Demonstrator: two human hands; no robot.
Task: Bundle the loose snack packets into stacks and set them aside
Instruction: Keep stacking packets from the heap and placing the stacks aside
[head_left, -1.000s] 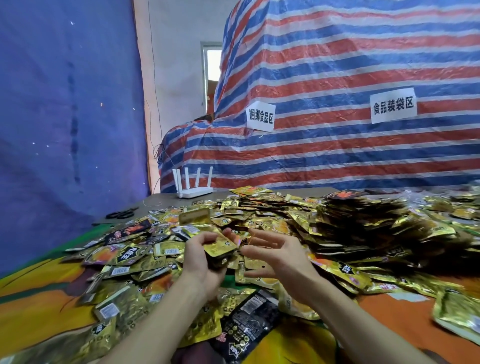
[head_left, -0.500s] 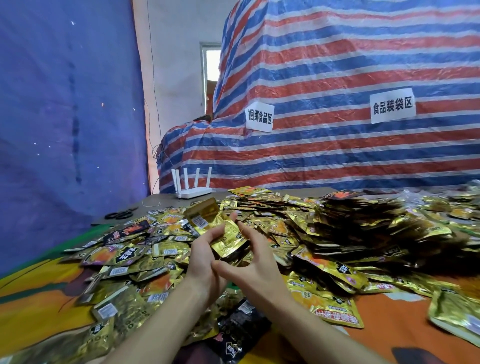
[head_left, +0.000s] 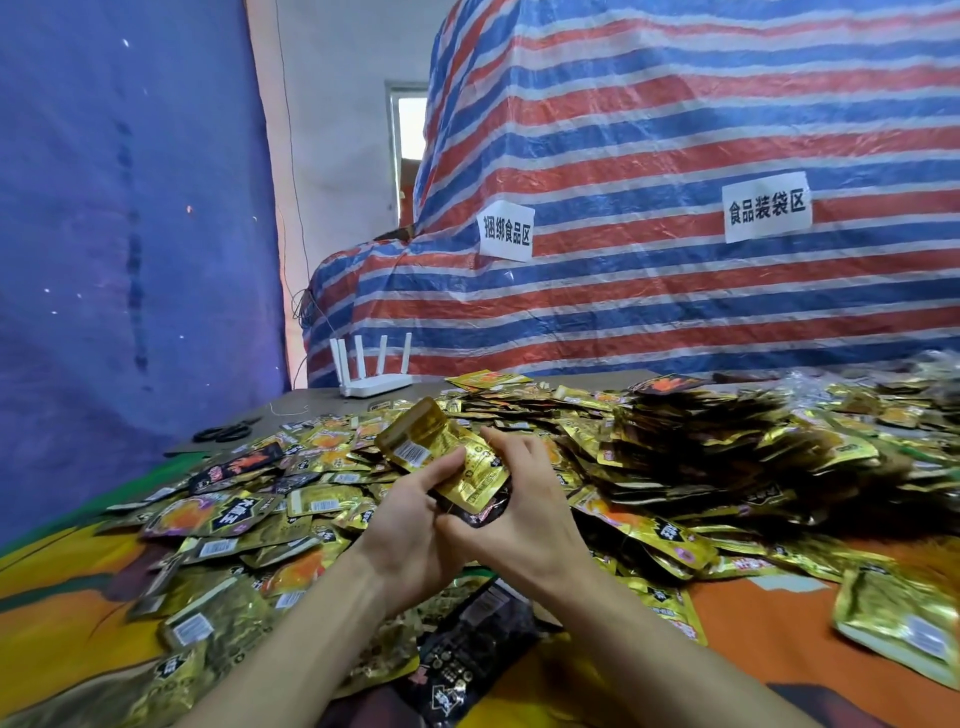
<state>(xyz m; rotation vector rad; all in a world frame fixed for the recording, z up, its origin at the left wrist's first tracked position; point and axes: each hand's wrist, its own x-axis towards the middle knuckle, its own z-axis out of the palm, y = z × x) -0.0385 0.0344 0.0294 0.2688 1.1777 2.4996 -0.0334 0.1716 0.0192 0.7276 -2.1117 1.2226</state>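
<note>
Both hands meet above the table, gripping a small stack of packets between them. The left hand closes its fingers on the stack's near edge, and the right hand wraps it from the right side and below. The top packets are gold, tilted up toward the far left; a dark packet sits at the bottom. A wide pile of loose packets covers the orange table. A white router with 4 antennas stands at the far edge, scissors lie to its left, and a striped tarp carries 2 paper signs.
</note>
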